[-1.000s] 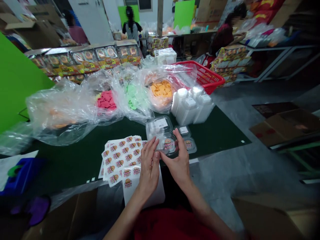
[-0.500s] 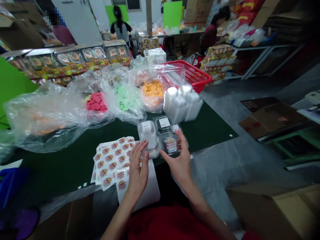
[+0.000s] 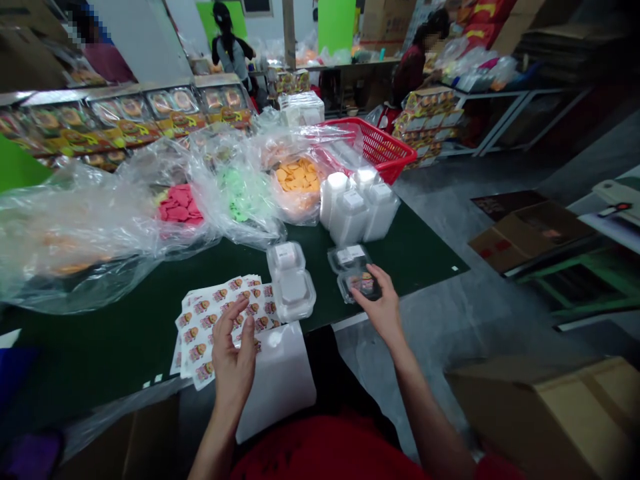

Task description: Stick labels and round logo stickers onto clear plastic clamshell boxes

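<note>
My right hand (image 3: 380,303) holds a see-through plastic clamshell box (image 3: 357,285) by its near half, thumb on one side and fingers on the other. The box lies open at the table's near edge; a burger sticker shows on the near half and a white label on the far half. Over the sheets of burger stickers (image 3: 200,323) hovers my left hand (image 3: 234,357), fingers apart and nothing in it. Between the hands another open clamshell box (image 3: 295,297) lies on the dark green table (image 3: 420,250), with a white label on its far half.
Stacked plastic boxes (image 3: 353,217) stand behind, near a red basket (image 3: 385,150). Plastic bags hold orange pieces (image 3: 299,175), green pieces (image 3: 235,193) and pink pieces (image 3: 181,211). Packed display boxes (image 3: 170,110) line the back. A cardboard box (image 3: 550,407) sits at right; other people work beyond.
My right hand has shifted the stickered clamshell box to the right, apart from the other one. My left hand has drawn back leftward from the boxes to above the sticker sheets.
</note>
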A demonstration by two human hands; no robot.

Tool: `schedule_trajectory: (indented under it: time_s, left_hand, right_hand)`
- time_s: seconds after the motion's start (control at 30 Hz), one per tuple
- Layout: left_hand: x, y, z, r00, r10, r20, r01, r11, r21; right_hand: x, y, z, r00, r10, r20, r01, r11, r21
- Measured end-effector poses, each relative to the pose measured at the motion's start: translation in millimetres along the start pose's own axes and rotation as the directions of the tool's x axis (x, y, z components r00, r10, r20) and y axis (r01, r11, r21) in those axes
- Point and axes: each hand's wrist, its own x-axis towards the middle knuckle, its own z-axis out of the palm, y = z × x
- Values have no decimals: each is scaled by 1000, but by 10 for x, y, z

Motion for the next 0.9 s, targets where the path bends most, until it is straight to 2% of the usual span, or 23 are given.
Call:
schedule_trajectory:
  time_s: [0.07,0.17,0.27,0.4,0.6,0.7,0.8,0.83,0.87,0.9]
  left_hand:
    - [-8,-62,3,1000,-10,2,10,1000,2]
    - [-22,-118,5,1000,-16,7,16,1000,7]
    - [-32,-175,-23,999,-49,-1,49,999,15]
    - [-38,-299,-70,998,-66,-24,67,998,22]
    - [-30,-443,-74,999,-8,-38,11,998,64]
    - [-59,-473,-132,997,56,-51,-49,991,121]
    - [-150,-523,-263,993,97,-60,-84,980,181]
    - [-196,-548,-310,993,101,-59,-88,978,189]
    - [-249,-577,-353,993,101,-54,-89,978,187]
    - [-306,-611,-387,994,99,-39,-91,980,176]
  right_hand:
    - [52,86,143,995,-11,100,13,1000,-12]
    - [153,174,277,987,-9,158,19,998,-64]
    - [210,238,264,980,21,198,2,993,-115]
    - [148,251,198,953,111,281,-35,964,-263]
    - [110,224,379,949,166,267,-42,909,-415]
    - [107,119,368,954,163,250,-28,883,-468]
    - [-62,-91,195,980,70,188,6,927,-376]
    - [-172,-163,131,976,55,210,9,956,-292]
    - [-309,-225,84,957,74,279,-21,982,-189]
    - [-468,-272,65,915,139,379,-106,989,-108]
